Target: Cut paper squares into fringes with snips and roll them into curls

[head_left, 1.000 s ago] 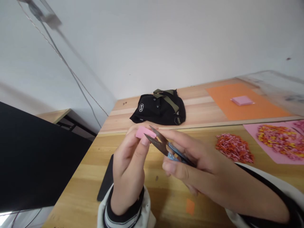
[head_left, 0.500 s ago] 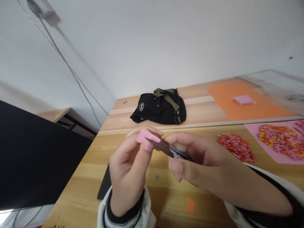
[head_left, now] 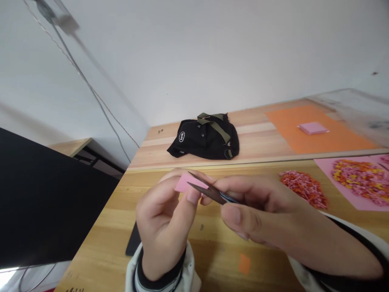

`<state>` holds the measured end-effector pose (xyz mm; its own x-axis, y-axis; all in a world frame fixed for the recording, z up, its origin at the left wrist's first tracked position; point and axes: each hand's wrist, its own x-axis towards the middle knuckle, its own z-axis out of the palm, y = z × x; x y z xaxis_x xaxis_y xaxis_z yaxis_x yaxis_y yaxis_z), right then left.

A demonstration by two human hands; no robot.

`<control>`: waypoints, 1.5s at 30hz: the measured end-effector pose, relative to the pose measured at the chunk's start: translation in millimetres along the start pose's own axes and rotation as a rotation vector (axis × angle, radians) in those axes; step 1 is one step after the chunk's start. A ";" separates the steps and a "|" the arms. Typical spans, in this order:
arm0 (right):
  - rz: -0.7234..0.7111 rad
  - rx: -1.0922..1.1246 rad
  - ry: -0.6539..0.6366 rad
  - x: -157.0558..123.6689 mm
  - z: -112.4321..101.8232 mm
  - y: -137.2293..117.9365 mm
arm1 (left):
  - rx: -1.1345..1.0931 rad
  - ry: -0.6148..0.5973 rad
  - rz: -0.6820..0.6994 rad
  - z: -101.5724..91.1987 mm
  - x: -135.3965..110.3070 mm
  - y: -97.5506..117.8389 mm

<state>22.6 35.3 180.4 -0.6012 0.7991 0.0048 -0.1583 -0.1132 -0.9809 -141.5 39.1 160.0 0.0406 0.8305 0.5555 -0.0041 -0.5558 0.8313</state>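
A small piece of pink paper (head_left: 184,182) is pinched between the thumb and fingers of my left hand (head_left: 165,219). My right hand (head_left: 261,211) grips a pair of scissors (head_left: 212,192) with dark blades and blue handles, which my fingers mostly cover. The blades stand slightly apart, with the pink paper's right part between them, and their tips point left over it. Both hands are raised above the wooden table, close together. Below them on the tabletop lies a small orange paper square (head_left: 244,264).
To the right lie a heap of pink and orange paper shreds (head_left: 304,189) and a pink sheet (head_left: 323,172) bearing mixed shreds. Behind are a black bag (head_left: 206,140) and an orange sheet (head_left: 288,134) under a pink pad (head_left: 313,128). A black panel (head_left: 45,202) stands left.
The scissor blades have come closer together on the pink paper. My right hand's thumb and fingers have drawn nearer each other, and both hands sit slightly lower in view.
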 end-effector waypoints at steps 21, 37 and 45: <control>-0.025 -0.021 0.016 -1.6 1.0 4.9 | 0.033 0.074 0.033 7.0 -0.8 3.0; -0.034 0.035 0.011 -1.5 0.0 9.6 | -0.037 0.012 0.091 0.6 -0.9 -1.7; -0.048 -0.007 -0.016 -0.8 -1.9 7.1 | -0.043 0.029 0.086 0.0 -2.4 -2.2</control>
<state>23.5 35.0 173.1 -0.6053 0.7941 0.0545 -0.1819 -0.0713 -0.9807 -141.6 38.3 156.8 0.0096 0.7812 0.6243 -0.0489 -0.6232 0.7806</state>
